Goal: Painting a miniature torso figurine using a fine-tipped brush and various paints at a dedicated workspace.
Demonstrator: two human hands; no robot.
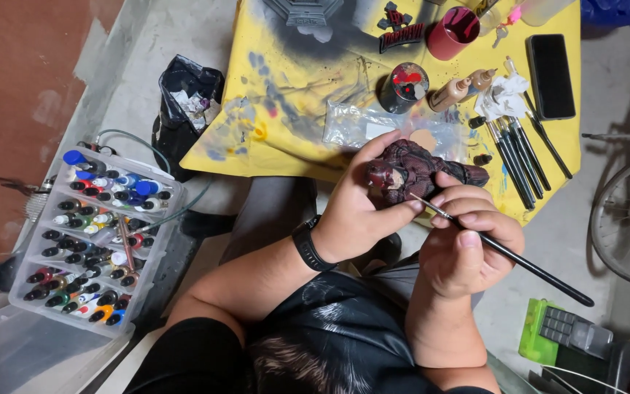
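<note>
My right hand (468, 252) has its fingers clamped on a thin black paintbrush (504, 252), its tip touching the dark red figurine (421, 171). My left hand (362, 208) wraps its fingers around that figurine, just in front of the yellow table (286, 95). Beyond the figurine lie spare brushes (519, 157), a dark paint jar (402, 87), a red cup (452, 33) and a black phone (550, 75).

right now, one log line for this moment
left hand: holds dark red figure | right hand: holds paintbrush, tip at figure | below: yellow table
</note>
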